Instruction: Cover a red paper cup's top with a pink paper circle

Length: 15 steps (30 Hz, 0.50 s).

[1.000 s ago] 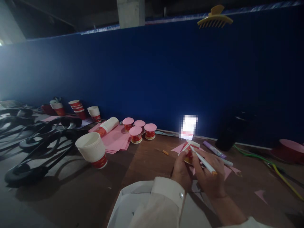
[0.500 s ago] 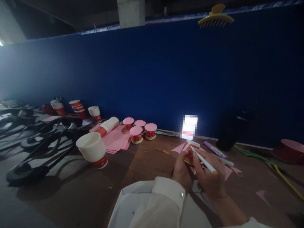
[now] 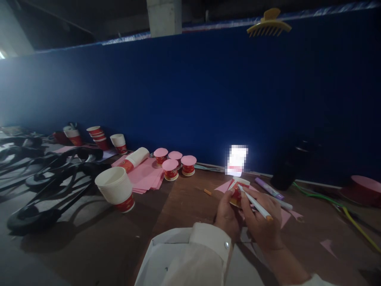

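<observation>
My left hand is closed around a small red-and-white paper cup, which lies tilted with its white end away from me. In my right hand is a white marker with an orange end, held like a pen. Its tip meets the cup's red side, or comes very near it. Scraps of pink paper lie under and around both hands. A purple marker rests just beyond my right hand, and a small orange cap lies left of the cup.
A bright phone screen, blurred out, leans on the blue partition. Several short red cups with pink tops stand left, near stacked pink sheets. Nested paper cups and black headphones are farther left; a dark bottle stands right.
The cup has turned slightly in my left hand, and the marker's tip has shifted a little down its red side. Both hands keep their holds.
</observation>
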Motion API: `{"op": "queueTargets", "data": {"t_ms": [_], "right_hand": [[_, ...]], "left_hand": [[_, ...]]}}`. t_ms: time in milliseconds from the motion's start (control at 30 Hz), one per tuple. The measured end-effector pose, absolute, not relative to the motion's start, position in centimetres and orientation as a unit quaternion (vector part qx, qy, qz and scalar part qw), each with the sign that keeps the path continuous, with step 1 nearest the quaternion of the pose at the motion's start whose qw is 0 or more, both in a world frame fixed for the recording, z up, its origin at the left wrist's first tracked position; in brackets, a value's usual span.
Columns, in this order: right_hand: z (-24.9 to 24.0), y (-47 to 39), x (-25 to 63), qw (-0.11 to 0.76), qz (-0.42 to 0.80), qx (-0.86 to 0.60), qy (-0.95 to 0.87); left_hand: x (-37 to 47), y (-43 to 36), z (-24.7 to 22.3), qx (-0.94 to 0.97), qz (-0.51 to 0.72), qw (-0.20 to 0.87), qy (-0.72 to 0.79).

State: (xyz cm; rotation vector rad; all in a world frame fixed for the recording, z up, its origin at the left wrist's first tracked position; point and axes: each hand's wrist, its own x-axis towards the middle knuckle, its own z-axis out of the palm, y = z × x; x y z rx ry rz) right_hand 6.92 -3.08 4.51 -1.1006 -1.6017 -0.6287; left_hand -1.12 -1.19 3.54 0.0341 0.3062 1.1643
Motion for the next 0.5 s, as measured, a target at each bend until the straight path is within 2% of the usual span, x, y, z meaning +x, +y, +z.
{"op": "queueTargets", "data": {"t_ms": [500], "right_hand": [[4.44, -2.99, 7.02, 0.52, -0.268, -0.46, -0.668]], "left_hand": [[-1.58, -1.5, 4.35, 0.0, 0.541, 0.83, 0.136]]}}
